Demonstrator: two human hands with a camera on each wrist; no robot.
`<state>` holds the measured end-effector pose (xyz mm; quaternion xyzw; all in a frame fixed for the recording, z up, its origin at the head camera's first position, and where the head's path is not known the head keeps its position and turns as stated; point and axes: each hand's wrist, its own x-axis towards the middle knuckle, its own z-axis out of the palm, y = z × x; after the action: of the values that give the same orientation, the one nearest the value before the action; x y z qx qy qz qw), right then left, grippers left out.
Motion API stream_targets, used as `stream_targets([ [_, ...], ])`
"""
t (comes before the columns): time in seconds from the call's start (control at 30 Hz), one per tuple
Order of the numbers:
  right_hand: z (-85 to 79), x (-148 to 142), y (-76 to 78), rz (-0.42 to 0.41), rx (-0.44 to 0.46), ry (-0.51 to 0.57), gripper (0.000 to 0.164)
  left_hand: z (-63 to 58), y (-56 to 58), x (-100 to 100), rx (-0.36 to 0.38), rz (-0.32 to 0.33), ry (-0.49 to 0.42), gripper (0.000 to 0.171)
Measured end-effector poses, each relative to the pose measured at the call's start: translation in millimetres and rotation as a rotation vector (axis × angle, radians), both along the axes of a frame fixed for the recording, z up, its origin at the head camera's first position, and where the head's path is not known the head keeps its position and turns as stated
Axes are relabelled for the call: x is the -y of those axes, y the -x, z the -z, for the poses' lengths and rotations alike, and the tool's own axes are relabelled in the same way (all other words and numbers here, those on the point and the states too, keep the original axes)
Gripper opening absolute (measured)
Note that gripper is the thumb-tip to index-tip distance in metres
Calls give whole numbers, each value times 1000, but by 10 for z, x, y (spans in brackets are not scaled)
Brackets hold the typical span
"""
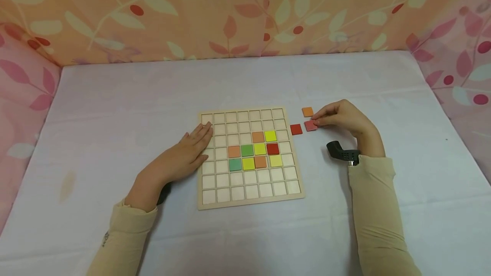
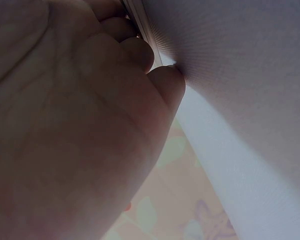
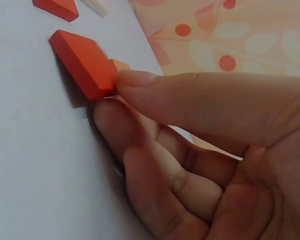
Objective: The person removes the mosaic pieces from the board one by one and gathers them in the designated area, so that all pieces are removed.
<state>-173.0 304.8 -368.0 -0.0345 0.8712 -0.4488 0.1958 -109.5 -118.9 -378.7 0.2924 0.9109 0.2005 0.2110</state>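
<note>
A wooden grid board [image 1: 251,201] lies on the table with green, yellow, orange and red square tiles in its middle cells. My left hand [image 1: 188,152] rests on the board's left edge, fingers extended; the left wrist view shows its palm side [image 2: 90,125] close up. To the right of the board, my right hand [image 1: 345,118] pinches a red tile [image 1: 311,125] between thumb and fingers. In the right wrist view that red tile [image 3: 82,65] is tilted, one edge raised off the cloth. Beside it lie another red tile [image 1: 296,129] and an orange tile [image 1: 307,112].
A white cloth [image 1: 153,93] covers the table. Floral fabric [image 1: 245,12] stands along the back and both sides. A black wrist device [image 1: 343,152] juts from the right sleeve, beside the board's right edge.
</note>
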Motion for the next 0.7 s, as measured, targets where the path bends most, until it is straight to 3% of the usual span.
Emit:
stream_targets([
  [0.4, -10, -7, -19, 36, 24, -2, 22, -6, -7, -3, -9, 2, -21, 64],
  [0.7, 6, 5, -7, 12, 26, -17, 20, 9, -2, 2, -7, 2, -8, 65],
])
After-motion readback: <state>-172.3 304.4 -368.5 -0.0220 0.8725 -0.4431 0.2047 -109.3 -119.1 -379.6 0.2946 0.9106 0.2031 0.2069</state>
